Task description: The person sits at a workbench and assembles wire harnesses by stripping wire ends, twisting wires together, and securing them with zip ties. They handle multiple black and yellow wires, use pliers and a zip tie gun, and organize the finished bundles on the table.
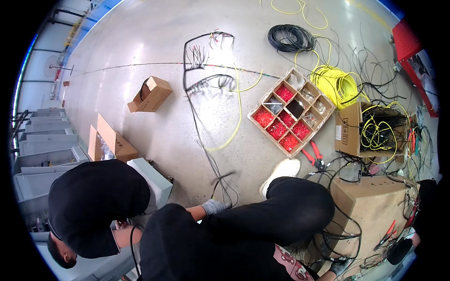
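Note:
My left hand (214, 207), in a grey glove, reaches down beside my bent knee. Its fingers close round the lower end of a black cable bundle (216, 168), partly hidden by my leg. That bundle runs up the floor to a wiring harness (185, 70) laid out in branches, with red and black wire ends. At the lower right edge, my right hand (338, 267), also gloved in grey, lies against black cables (358, 241) beside a large cardboard box (375, 199). Its fingers are too small and covered to make out.
A divided tray (291, 152) holds red and silver small parts. Red-handled pliers (315, 157) lie near my shoe (281, 174). Yellow cable (335, 84) and black cable (291, 38) coils lie beyond. A person (98, 206) bends over a grey cabinet (152, 180) at left.

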